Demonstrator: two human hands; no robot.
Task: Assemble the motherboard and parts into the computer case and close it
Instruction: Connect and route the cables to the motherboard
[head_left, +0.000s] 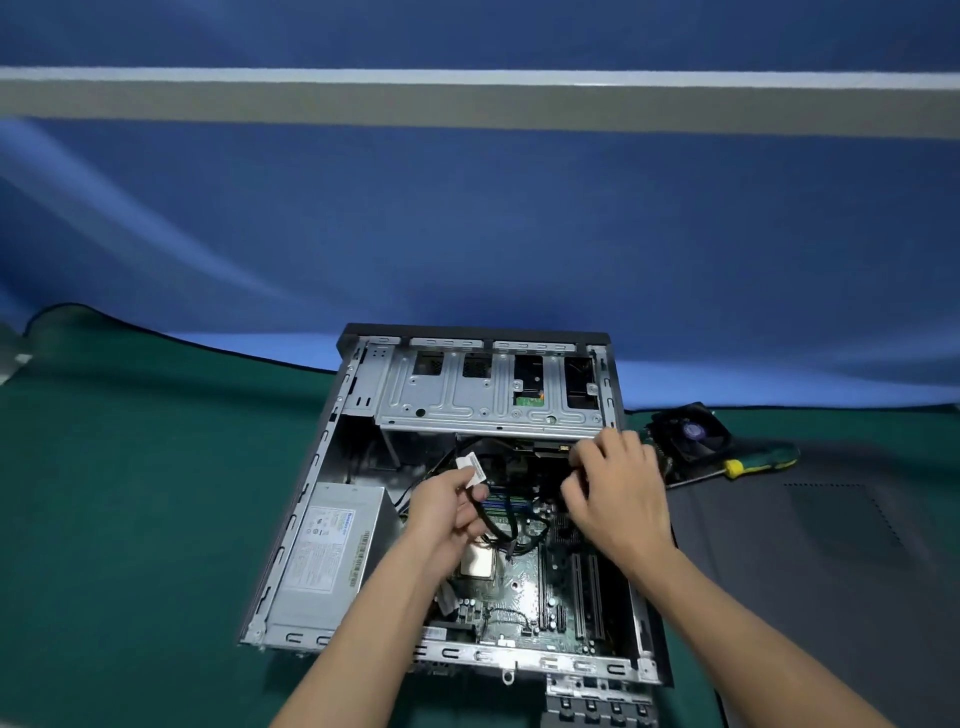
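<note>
The open computer case (322, 467) lies flat on the green mat. A green motherboard (519, 592) sits inside it, with a bare CPU (477, 562) near its middle. My left hand (441, 506) pinches a black cable (493, 525) that carries a white label tag (474, 470), holding it up above the board. My right hand (615, 493) is over the board's far right part, fingers curled down among the black cables under the drive cage; what they touch is hidden.
A grey power supply (332, 551) fills the case's left side. The metal drive cage (488, 389) spans its far end. To the right lie a cooler fan (688, 434), a green and yellow screwdriver (748, 465) and the dark side panel (831, 545). A blue partition stands behind.
</note>
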